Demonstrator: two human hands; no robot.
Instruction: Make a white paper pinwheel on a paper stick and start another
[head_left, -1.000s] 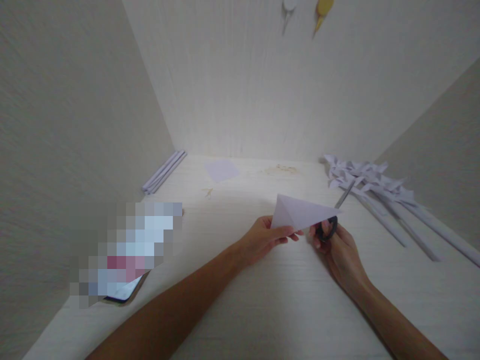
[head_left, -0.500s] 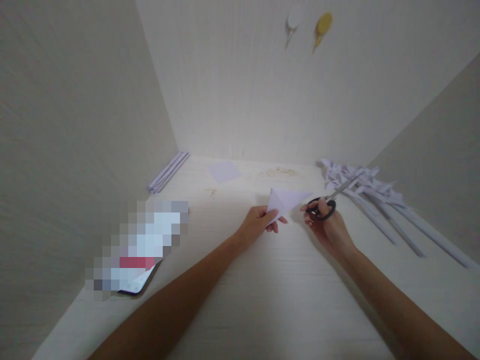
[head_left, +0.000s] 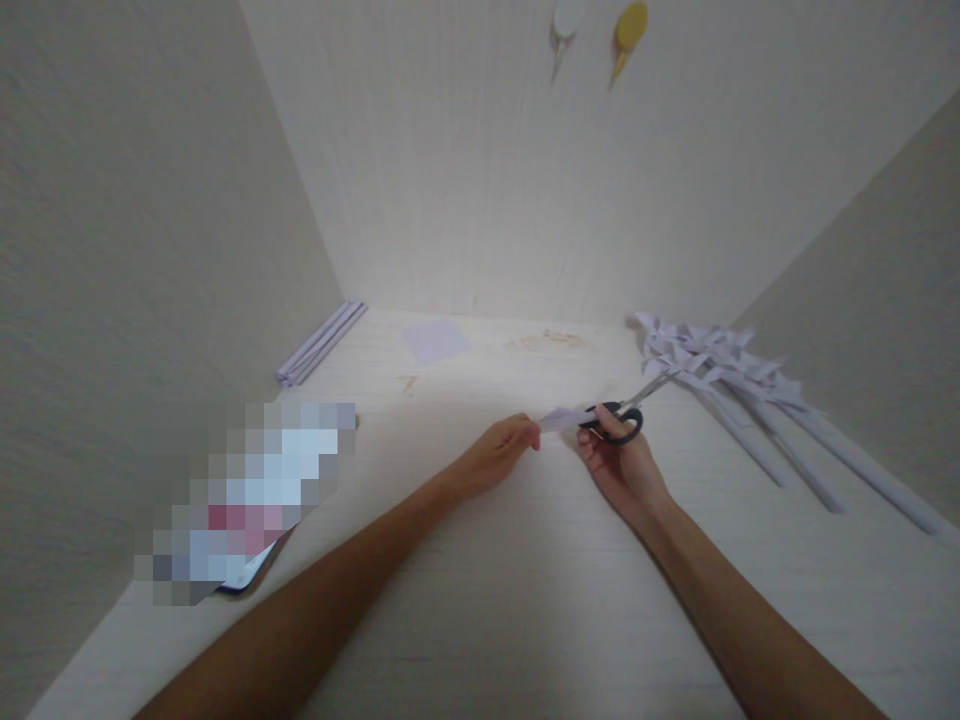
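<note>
My left hand (head_left: 501,452) pinches the left end of a small piece of pale lilac paper (head_left: 559,418), which is tilted nearly edge-on to me. Black-handled scissors (head_left: 627,420) rest in my right hand (head_left: 619,462), their blades pointing up and away to the right. The right fingers are at the paper's right end; whether they grip it too I cannot tell. Both hands are above the white tabletop (head_left: 480,600), near its middle.
Several paper pinwheels on rolled sticks (head_left: 712,365) lie at the right. A bundle of paper rolls (head_left: 322,343) sits at the back left, beside a flat paper square (head_left: 436,341). A phone (head_left: 247,570), partly blurred out, is at the left. Two hooks (head_left: 631,27) hang on the wall.
The paper has turned from facing me to nearly edge-on. My right hand, with the scissors, has come left to the paper's end. The whole view has shifted slightly.
</note>
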